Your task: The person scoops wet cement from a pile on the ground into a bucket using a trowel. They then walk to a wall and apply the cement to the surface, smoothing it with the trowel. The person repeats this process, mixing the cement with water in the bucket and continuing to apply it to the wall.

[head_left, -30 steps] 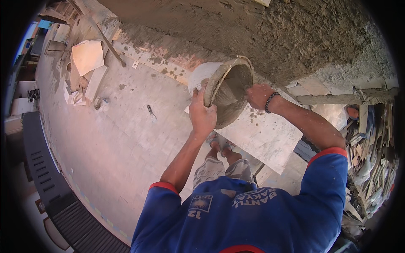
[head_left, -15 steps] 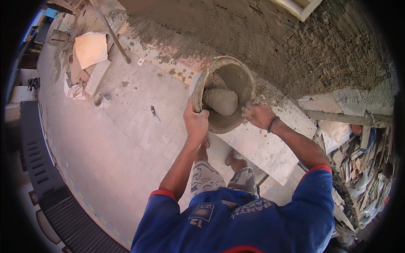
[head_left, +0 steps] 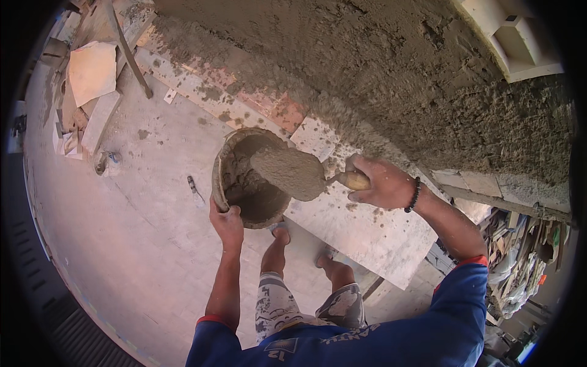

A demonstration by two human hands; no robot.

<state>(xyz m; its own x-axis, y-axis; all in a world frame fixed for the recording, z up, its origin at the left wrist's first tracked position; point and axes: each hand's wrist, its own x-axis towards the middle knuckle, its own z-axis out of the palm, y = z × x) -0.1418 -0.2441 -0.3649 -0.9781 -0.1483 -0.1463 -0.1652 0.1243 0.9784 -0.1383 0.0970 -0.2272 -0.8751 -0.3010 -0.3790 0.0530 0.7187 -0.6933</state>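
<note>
The right hand (head_left: 385, 182) is gripping the trowel (head_left: 356, 180), its mortar (head_left: 290, 173) now hanging over the bucket's (head_left: 218, 183) right rim, not sitting down inside like before; left hand (head_left: 227, 221) is still clutching the edge.

1 fisheye view looks down at the floor (head_left: 140, 244) from head height.

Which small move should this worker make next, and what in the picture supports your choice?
Probably ease the trowel clear of the bucket, fairly level, toward the rough grey wall. The right hand grips its handle, a heap of wet mortar covers the blade and partly overlaps the bucket's opening, and the left hand holds the rim.
</note>
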